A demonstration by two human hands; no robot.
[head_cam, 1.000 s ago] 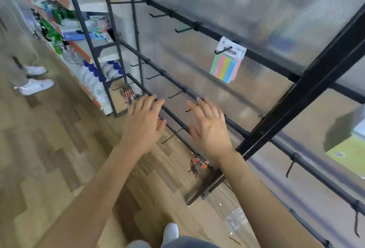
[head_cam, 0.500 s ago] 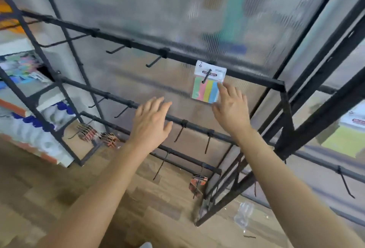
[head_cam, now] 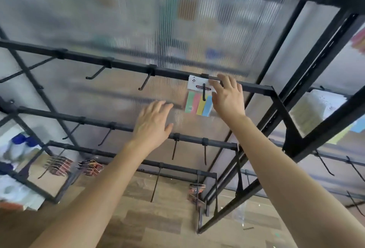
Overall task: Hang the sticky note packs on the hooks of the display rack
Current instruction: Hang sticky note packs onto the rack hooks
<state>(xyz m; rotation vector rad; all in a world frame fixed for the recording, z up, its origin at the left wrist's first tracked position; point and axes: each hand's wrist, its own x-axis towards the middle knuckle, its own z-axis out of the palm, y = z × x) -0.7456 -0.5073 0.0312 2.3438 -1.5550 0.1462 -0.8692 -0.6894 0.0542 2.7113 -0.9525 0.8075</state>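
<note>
Since the earlier frame, right hand (head_cam: 227,97) has climbed from the lower corner of the pastel-striped, white-headed sticky note pack (head_cam: 198,101) to its header. Its fingers are straight and touch the card edge without gripping. Left hand (head_cam: 153,125) has risen too, fingers spread and holding nothing. Pack hangs on a black wire hook (head_cam: 204,91) of the black metal display rack (head_cam: 128,64), upper bar. Probably light, floppy and slick-sleeved; best taken by the stiff header near the hole. Right thumb contact is blurred, and the packs far right are cut off.
</note>
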